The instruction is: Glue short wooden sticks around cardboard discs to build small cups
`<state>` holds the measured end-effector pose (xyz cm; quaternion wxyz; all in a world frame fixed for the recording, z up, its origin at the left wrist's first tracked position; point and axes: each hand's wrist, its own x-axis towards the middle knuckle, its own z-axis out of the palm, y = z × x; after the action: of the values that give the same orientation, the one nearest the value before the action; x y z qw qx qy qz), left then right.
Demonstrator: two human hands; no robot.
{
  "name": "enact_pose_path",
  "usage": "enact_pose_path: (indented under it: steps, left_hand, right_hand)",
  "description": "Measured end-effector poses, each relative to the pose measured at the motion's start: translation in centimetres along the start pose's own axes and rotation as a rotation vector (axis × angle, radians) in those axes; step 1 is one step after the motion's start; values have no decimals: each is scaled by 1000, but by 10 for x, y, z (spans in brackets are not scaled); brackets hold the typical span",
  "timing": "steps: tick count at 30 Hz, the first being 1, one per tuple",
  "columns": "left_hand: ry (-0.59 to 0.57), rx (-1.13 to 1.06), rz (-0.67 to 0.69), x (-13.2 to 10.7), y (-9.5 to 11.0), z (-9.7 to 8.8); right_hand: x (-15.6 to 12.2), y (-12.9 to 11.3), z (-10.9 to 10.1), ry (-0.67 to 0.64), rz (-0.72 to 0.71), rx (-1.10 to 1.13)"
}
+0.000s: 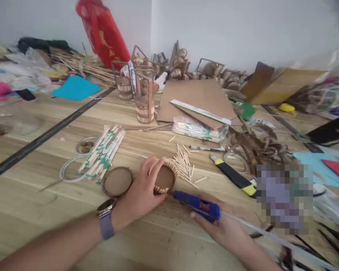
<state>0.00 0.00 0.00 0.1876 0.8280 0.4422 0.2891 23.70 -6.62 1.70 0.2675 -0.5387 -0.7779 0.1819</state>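
Observation:
My left hand point(147, 180) is curled around the near-left side of a small round basket point(166, 178), whose brown base is ringed by short upright wooden sticks. In my right hand point(226, 226) is a blue hot glue gun point(199, 205), a glue stick trailing from its rear. The gun's nozzle is at the basket's lower right edge; whether it touches I cannot tell. Left of my left hand lies a second brown disc point(118, 182) with a dark rim. A pile of short cut sticks point(183, 163) lies just beyond the basket.
Wrapped chopsticks point(103, 154) and tape rolls point(72, 168) lie at left. A yellow-black utility knife point(234, 176) rests at right, near dried brown strips point(260, 150). Small finished wooden buckets point(144, 107) stand behind, beside cardboard point(192, 96) and a red bag point(104, 35).

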Motion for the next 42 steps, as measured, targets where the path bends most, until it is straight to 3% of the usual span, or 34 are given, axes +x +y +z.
enact_pose_path:
  steps: [6, 21, 24, 31, 36, 39, 42]
  left_hand:
    - [13, -3, 1, -1, -1, 1]
    - [9, 3, -5, 0, 0, 1]
    - [-1, -1, -9, 0, 1, 0]
    - [-12, -13, -25, -1, 2, -2]
    - [-6, -18, -3, 0, 2, -2]
    - [-7, -19, 2, 0, 2, -2]
    - [-13, -20, 2, 0, 3, -3]
  right_hand:
    - [0, 0, 3, 46, 20, -11]
    - [1, 2, 3, -3, 58, 39]
    - [-1, 5, 4, 45, 175, 124]
    - [-3, 20, -11, 296, 666, 452]
    - [15, 32, -26, 353, 793, 836]
    - [15, 42, -29, 358, 822, 703]
    - [9, 47, -28, 407, 610, 217]
